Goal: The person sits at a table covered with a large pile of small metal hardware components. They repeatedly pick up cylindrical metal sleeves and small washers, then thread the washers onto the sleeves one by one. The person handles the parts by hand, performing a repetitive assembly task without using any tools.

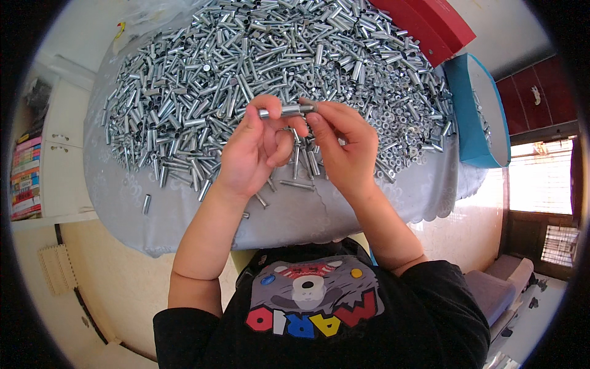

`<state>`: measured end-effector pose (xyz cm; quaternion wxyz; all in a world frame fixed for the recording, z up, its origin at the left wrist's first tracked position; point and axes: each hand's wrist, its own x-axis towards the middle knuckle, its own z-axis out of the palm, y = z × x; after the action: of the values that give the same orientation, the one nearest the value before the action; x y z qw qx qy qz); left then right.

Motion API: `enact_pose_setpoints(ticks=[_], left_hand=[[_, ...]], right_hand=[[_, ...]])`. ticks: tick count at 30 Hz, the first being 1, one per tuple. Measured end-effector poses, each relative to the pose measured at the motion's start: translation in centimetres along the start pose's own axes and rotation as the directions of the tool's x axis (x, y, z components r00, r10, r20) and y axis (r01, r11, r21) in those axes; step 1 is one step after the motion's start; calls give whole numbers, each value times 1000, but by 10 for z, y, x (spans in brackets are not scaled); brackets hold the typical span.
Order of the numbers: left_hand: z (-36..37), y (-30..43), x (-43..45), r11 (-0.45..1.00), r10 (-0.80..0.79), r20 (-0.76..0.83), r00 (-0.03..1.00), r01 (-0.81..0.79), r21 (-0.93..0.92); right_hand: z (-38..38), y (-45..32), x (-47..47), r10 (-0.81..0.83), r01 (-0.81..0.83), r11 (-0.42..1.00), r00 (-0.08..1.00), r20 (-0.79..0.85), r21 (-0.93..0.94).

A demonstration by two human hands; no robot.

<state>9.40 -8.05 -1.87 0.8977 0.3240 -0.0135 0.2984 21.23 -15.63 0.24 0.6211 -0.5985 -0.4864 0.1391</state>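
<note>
My left hand (251,152) pinches a shiny metal sleeve (285,111) between thumb and index finger, its other fingers curled. At the right end of the sleeve sits a rounded metal tip (309,108), gripped by the thumb and fingertips of my right hand (348,143). The sleeve lies nearly level above a wide heap of metal sleeves and bolts (221,60). Below my hands, a few bolts (296,185) lie apart near the heap's front edge. Many nuts and washers (396,120) are gathered to the right of my right hand.
A grey patterned tablecloth (184,226) covers the table. One loose sleeve (146,204) lies at its left front. A blue box (474,115) with metal parts inside stands at the right edge, beside a red box (428,27). Clear plastic film (156,18) lies at the back left.
</note>
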Motion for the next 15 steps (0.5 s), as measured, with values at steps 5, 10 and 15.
enact_pose_setpoints(ticks=[5, 10, 15], left_hand=[[-1, 3, 0, 995, 8, -11, 1000, -7, 98], [-4, 4, 0, 991, -18, -24, 1000, 21, 129], [-2, 6, -1, 986, -49, -42, 998, 55, 157]], right_hand=[[-4, 1, 1, -185, 185, 946, 982, 25, -265], [-7, 0, 4, -301, 294, 851, 952, 54, -435], [-10, 0, 2, -141, 147, 929, 989, 43, -340]])
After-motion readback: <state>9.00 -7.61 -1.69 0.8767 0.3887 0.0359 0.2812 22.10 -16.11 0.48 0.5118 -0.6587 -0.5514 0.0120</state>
